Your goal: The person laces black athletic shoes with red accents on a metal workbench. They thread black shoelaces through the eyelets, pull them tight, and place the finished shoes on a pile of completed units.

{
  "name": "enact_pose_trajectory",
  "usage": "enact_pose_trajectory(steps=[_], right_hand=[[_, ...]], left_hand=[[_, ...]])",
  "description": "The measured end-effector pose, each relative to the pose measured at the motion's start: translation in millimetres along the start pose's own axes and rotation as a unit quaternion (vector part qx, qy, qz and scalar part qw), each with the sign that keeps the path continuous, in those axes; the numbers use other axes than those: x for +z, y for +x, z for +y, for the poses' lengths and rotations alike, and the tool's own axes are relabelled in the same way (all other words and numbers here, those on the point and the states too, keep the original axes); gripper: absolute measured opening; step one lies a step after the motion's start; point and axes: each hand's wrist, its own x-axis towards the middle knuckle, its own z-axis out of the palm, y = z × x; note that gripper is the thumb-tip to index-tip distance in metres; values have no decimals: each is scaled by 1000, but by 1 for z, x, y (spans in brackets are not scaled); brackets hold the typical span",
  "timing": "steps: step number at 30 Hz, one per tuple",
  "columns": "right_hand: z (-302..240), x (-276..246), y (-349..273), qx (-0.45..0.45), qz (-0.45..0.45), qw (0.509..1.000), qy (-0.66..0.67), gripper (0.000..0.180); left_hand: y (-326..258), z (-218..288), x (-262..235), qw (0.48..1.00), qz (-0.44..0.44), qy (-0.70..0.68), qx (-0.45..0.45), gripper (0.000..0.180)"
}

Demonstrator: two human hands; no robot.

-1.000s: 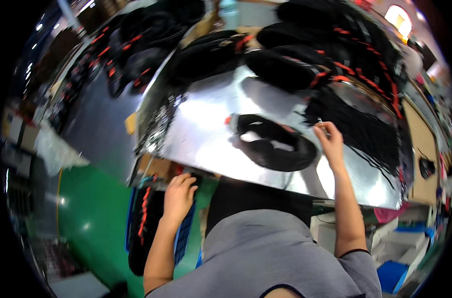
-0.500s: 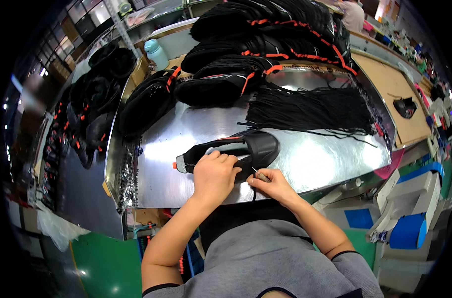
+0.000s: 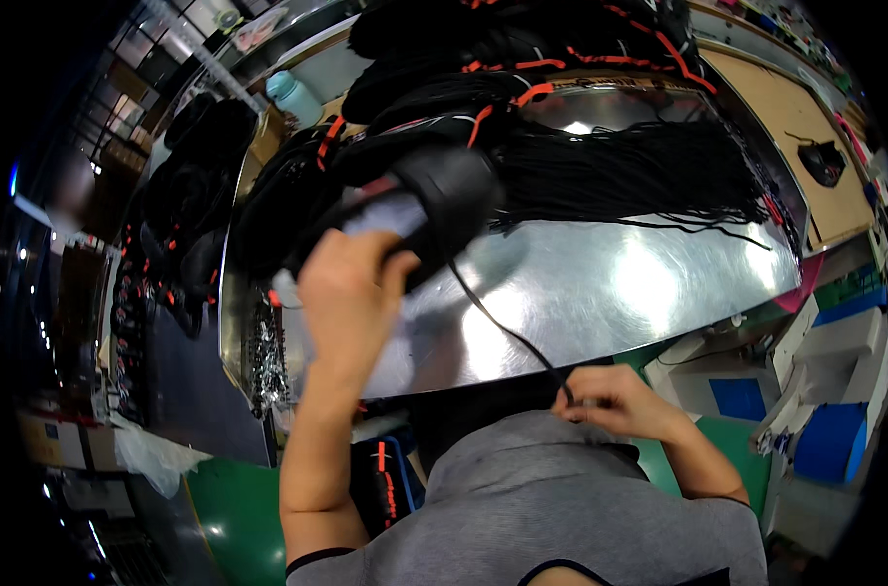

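Note:
My left hand (image 3: 344,288) grips a black shoe upper (image 3: 455,198) with a grey inside, lifted above the metal table and blurred by motion. From the upper a black shoelace (image 3: 507,330) runs down to the right, past the table's front edge. Its other end sits pinched in my right hand (image 3: 615,398), held low near my body. Whether a tool is also in that hand cannot be made out. Beyond the upper, a bundle of black laces (image 3: 629,176) lies spread on the table.
Piled black uppers with orange trim (image 3: 434,98) cover the back of the metal table (image 3: 571,283). A turquoise bottle (image 3: 292,96) stands behind. More uppers (image 3: 185,200) lie left of the raised metal edge. A brown board (image 3: 771,107) at right carries a small black piece (image 3: 822,161).
The upper has been raised off the table and moved up with my left hand. My right hand has drawn back toward my body, pulling the lace taut; its small pointed tool no longer shows.

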Motion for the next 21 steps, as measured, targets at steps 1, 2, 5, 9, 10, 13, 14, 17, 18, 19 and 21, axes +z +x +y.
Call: enact_pose_trajectory(steps=[1,2,5,9,10,13,14,17,18,19,21], right_hand=[[-5,-2,8,0,40,998,41,15],[-11,-4,16,-5,78,994,80,16],[-17,-8,53,-4,189,971,143,18],[7,-15,92,-26,194,972,129,20],[10,-18,97,-10,188,974,128,20],[14,-27,114,-45,186,977,92,22],[18,-29,118,-76,199,974,76,23],[23,-37,131,-104,206,970,79,27],[25,-38,135,-113,209,968,81,27],[28,-37,139,-110,206,968,86,28],[27,-38,142,-94,205,970,86,28]], left_hand=[[-14,7,15,998,-47,-31,11,22],[-31,14,29,995,-83,-44,26,23],[-61,32,46,976,-205,-54,44,22],[-52,34,38,961,-265,-78,-2,19],[-49,35,35,956,-272,-102,-26,18],[-29,42,23,941,-305,-128,-70,21],[-24,45,24,944,-306,-114,-54,22],[-11,54,34,936,-340,-80,-30,24],[-10,56,41,925,-371,-72,-42,24],[-8,57,48,913,-401,-63,-54,25],[-11,58,60,909,-411,-37,-58,24]])
